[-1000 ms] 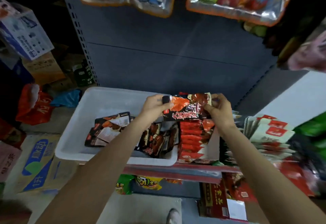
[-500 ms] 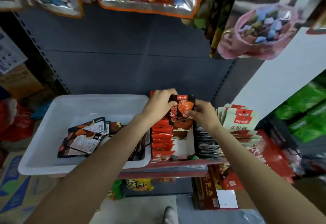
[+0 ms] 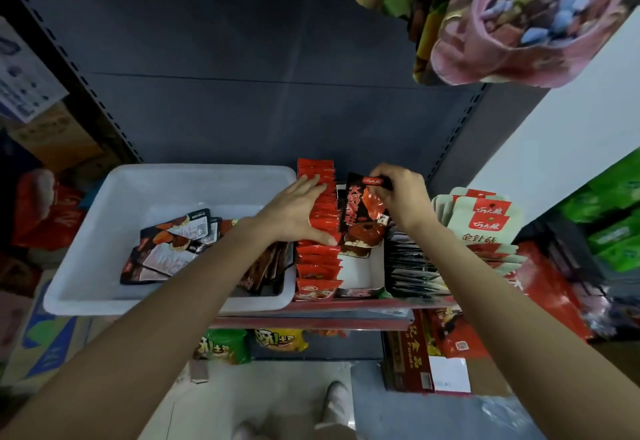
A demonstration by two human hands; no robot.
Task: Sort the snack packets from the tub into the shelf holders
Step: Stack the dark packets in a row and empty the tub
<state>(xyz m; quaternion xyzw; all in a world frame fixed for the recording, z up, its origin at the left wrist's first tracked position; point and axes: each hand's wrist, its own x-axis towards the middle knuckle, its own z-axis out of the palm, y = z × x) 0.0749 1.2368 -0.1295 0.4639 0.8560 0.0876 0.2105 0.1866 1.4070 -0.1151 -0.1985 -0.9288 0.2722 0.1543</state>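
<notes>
two hands work one holder: right hand (image 3: 398,197) pinches the upright dark packet (image 3: 360,217) by its top, left hand (image 3: 298,212) flat against red packets (image 3: 318,231) just left.

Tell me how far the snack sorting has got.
Partly done. The row of red packets already stands in its holder, with the left hand resting flat against it. The right hand is lowering a dark packet into the nearly empty holder beside it. Several dark packets remain in the tub.
</notes>
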